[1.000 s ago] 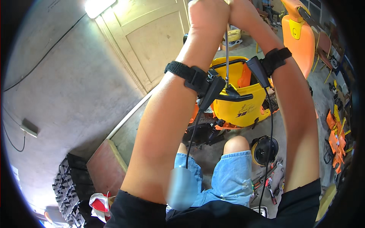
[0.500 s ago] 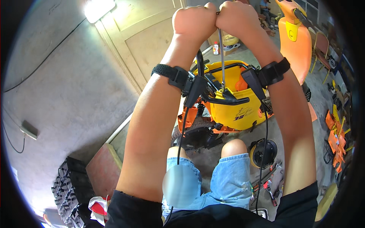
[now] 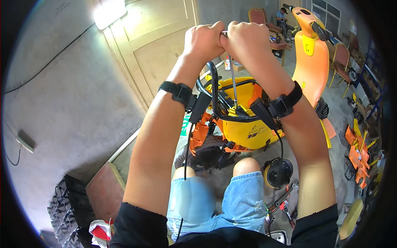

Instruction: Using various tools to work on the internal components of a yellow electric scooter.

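Note:
My left hand [image 3: 204,42] and my right hand [image 3: 249,43] are side by side, both closed around the crossbar of a T-handle wrench [image 3: 233,78]. A little of its metal bar shows between them. The long steel shaft drops from my fists into a yellow scooter body [image 3: 248,138], where its lower end meets dark parts; the fastener there is too small to make out. A bent black tube frame [image 3: 215,93] rises in front of and around the shaft. Beneath the body are orange panels and a black tyre [image 3: 204,155], close to my knees.
An orange and yellow scooter [image 3: 312,62] stands at the right, near chairs [image 3: 341,58] and a seated person [image 3: 281,20]. By my right knee lie a wheel-like black part [image 3: 278,172] and tools [image 3: 285,206]. Orange parts [image 3: 359,155] are farther right; black racks [image 3: 72,211] stand lower left.
The view has shifted, so more of the room shows at the top. My hands sit lower and farther left in the picture, still closed on the wrench; its shaft leans slightly more.

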Available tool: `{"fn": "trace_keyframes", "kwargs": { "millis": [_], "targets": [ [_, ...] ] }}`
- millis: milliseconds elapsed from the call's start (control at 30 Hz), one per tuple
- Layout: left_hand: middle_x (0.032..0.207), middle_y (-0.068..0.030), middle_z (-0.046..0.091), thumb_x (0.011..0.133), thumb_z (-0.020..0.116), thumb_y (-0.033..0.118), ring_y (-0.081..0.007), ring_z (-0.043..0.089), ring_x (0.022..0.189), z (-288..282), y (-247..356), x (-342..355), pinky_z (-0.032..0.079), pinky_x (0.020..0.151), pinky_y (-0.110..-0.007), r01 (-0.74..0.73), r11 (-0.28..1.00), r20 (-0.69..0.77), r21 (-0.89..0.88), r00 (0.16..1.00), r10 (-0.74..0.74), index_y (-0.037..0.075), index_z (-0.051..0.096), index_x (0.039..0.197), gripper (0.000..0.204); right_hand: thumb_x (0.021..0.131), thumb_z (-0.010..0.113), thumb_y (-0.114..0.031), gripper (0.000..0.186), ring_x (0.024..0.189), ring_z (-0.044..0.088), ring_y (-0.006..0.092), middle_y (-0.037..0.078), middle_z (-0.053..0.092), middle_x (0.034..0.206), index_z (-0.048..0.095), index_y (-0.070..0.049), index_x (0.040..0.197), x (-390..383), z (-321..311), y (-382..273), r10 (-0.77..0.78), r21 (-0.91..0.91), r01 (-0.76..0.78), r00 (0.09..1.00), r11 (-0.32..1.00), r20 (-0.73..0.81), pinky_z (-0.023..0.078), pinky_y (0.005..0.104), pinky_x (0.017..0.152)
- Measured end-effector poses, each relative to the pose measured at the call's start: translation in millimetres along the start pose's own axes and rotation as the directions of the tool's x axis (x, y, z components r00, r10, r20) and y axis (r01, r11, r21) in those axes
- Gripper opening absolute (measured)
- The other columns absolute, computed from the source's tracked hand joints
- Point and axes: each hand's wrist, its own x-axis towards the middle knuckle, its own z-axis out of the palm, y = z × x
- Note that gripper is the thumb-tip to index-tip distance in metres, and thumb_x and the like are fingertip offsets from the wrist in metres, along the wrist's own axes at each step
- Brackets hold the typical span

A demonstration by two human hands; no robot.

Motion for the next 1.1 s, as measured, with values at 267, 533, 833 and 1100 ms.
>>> {"fn": "trace_keyframes", "kwargs": {
  "millis": [267, 533, 833, 1100],
  "targets": [
    [0.074, -0.0069, 0.067, 0.075, 0.063, 0.023, -0.0303, 0.065, 0.074, 8.3, 2.1, -0.5, 0.049, 0.07, -0.044, -0.05, 0.996, -0.096, -0.074, 0.994, 0.043, 0.014, 0.062, 0.076, 0.01, 0.093, 0.056, -0.041, 0.033, 0.063, 0.07, 0.0234, 0.008, 0.067, 0.068, 0.061, -0.009, 0.088, -14.4, -6.6, 8.7, -0.168, -0.061, 0.159, 0.965, 0.985, -0.201, 0.053, 0.0352, 0.055],
    [0.07, -0.0079, 0.064, 0.07, 0.059, 0.016, -0.0325, 0.062, 0.076, 26.4, 10.5, 14.8, 0.046, 0.074, -0.044, -0.228, 0.895, -0.268, -0.384, 0.955, 0.128, 0.012, 0.065, 0.071, 0.007, 0.083, 0.066, -0.025, 0.015, 0.063, 0.07, 0.0183, 0.003, 0.066, 0.066, 0.062, -0.01, 0.085, -35.7, -7.4, 0.0, -0.03, -0.25, -0.04, 0.962, 0.968, -0.27, 0.052, 0.0313, 0.055],
    [0.075, -0.0113, 0.063, 0.079, 0.07, 0.022, -0.0221, 0.05, 0.068, 15.8, 3.8, 38.7, 0.047, 0.064, -0.035, -0.074, 0.667, 0.168, -0.742, 0.942, 0.292, 0.006, 0.068, 0.081, 0.017, 0.074, 0.069, -0.017, 0.022, 0.067, 0.069, 0.0157, 0.003, 0.064, 0.074, 0.065, -0.006, 0.093, -46.8, -43.9, -40.7, 0.168, -0.386, -0.163, 0.986, 0.908, -0.019, 0.053, 0.0255, 0.056],
    [0.078, -0.0124, 0.067, 0.074, 0.068, 0.021, -0.0365, 0.063, 0.076, 2.0, 18.2, 29.8, 0.051, 0.069, -0.039, -0.047, 0.925, 0.184, -0.378, 0.975, 0.124, 0.012, 0.07, 0.087, 0.016, 0.086, 0.065, -0.031, 0.025, 0.066, 0.069, 0.0197, 0.006, 0.067, 0.072, 0.062, -0.006, 0.088, -37.7, -20.7, 22.5, -0.108, -0.119, 0.09, 0.982, 0.989, -0.157, 0.053, 0.0343, 0.059]
  ]
}}
